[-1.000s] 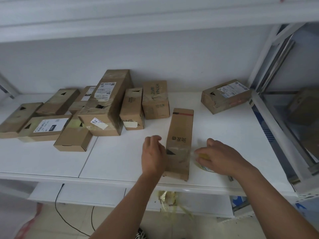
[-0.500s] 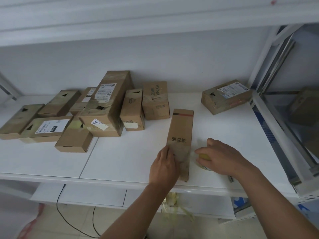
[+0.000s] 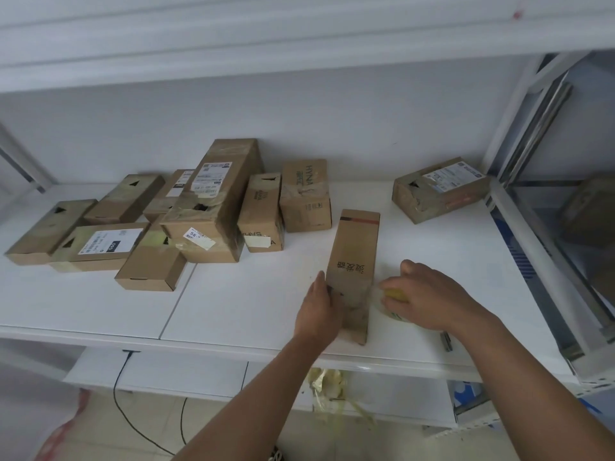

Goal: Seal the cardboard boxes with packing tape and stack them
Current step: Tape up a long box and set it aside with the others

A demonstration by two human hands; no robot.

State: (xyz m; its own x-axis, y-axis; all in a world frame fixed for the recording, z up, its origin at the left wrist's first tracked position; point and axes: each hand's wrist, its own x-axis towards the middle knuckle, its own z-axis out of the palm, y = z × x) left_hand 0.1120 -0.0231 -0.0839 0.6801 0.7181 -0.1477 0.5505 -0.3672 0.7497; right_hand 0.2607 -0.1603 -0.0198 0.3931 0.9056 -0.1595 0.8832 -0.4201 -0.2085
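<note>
Fingers [image 3: 321, 287] of the left hand [image 3: 319, 311] press flat against the box [image 3: 353, 271]; right hand [image 3: 429, 299] grips the tape roll [image 3: 391, 302]; the stretched tape could wrinkle or stick crooked.

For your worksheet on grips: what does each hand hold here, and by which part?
Right hand grips the tape roll from above. Left hand lies flat against the long box, near end, left side.
</note>
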